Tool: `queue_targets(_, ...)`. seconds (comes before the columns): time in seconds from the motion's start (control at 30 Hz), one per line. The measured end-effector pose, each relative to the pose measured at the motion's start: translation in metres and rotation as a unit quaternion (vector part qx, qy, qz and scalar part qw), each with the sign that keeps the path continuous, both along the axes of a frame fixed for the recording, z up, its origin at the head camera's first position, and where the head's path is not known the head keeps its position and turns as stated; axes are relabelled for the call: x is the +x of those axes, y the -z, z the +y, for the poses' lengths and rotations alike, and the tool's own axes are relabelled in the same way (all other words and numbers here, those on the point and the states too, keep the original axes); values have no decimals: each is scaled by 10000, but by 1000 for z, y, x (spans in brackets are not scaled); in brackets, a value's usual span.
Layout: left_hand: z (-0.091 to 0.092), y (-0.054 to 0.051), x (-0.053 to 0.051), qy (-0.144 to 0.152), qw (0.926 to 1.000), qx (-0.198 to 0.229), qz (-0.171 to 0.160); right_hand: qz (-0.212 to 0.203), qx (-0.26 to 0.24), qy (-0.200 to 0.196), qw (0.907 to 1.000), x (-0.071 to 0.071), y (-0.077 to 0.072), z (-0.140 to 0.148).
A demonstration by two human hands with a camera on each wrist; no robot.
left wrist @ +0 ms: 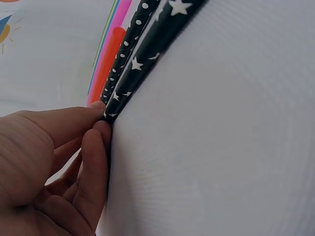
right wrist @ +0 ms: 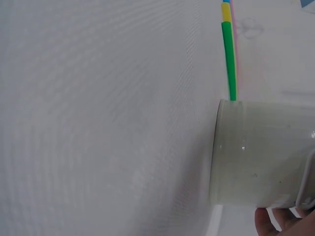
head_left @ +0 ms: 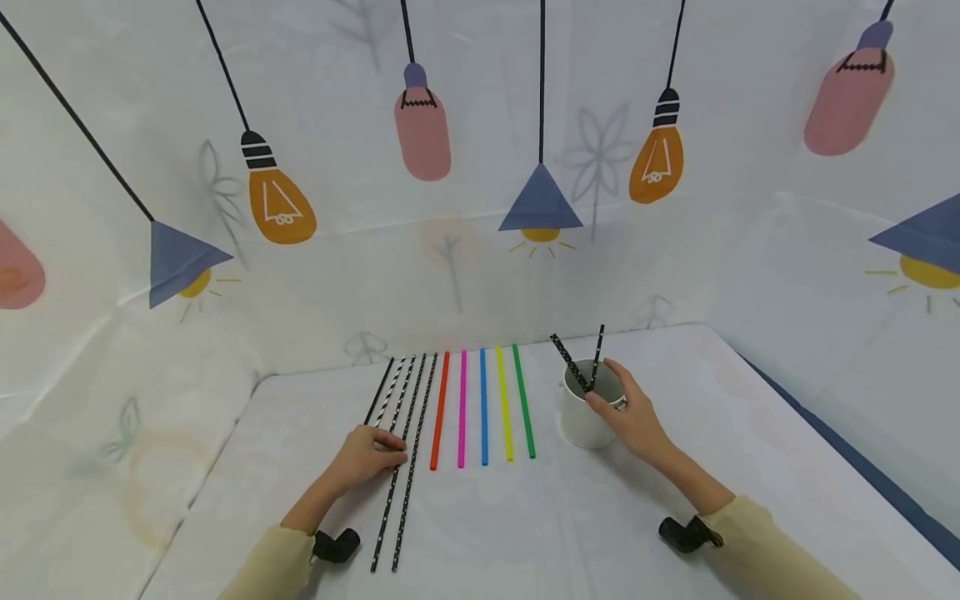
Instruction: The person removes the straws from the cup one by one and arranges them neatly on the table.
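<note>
My left hand (head_left: 367,454) is over the black straws at the left of the row. In the left wrist view its thumb and forefinger pinch a black straw with white stars (left wrist: 137,63). Right beside that one lies a black straw with white dots (left wrist: 126,43). My right hand (head_left: 636,417) grips a whitish cup (head_left: 585,421) by its side, thumb near the rim. The cup stands upright, and two black patterned straws (head_left: 570,362) lean in it, their tops sticking out. In the right wrist view the cup's wall (right wrist: 266,152) shows, with fingertips (right wrist: 266,223) against it.
Between the hands lie a red straw (head_left: 440,412), a pink straw (head_left: 462,408), a blue straw (head_left: 483,417), a yellow straw (head_left: 504,404) and a green straw (head_left: 524,400), side by side. Behind the white table (head_left: 510,542) hangs a sheet (head_left: 480,292) printed with lamps.
</note>
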State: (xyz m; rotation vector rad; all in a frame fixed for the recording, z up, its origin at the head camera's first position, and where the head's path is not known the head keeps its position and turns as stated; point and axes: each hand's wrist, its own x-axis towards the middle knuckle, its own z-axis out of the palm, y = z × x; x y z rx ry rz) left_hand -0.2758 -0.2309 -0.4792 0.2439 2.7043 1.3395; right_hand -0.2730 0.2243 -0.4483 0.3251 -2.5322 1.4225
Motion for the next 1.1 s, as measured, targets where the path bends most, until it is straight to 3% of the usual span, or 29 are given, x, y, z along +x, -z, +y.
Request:
queue_targets(0.33, -9, 2, 1, 31, 9994, 321, -131, 11, 47, 18, 10000, 0, 0, -2)
queue_targets(0.5, -13, -4, 4, -66, 9981, 558, -265, -9, 49, 29, 10000, 1, 3, -1)
queue_targets(0.6, -11, -16, 1, 8, 9976, 650, -242, 71, 32, -26, 10000, 2, 1, 0)
queue_targets(0.77, 6, -45, -10, 353, 9960, 807, -118, 150, -61, -79, 9998, 2, -5, 0)
queue_targets(1.1, 68, -86, -29, 902, 9904, 1046, -69, -135, -128, -96, 9998, 4, -6, -2)
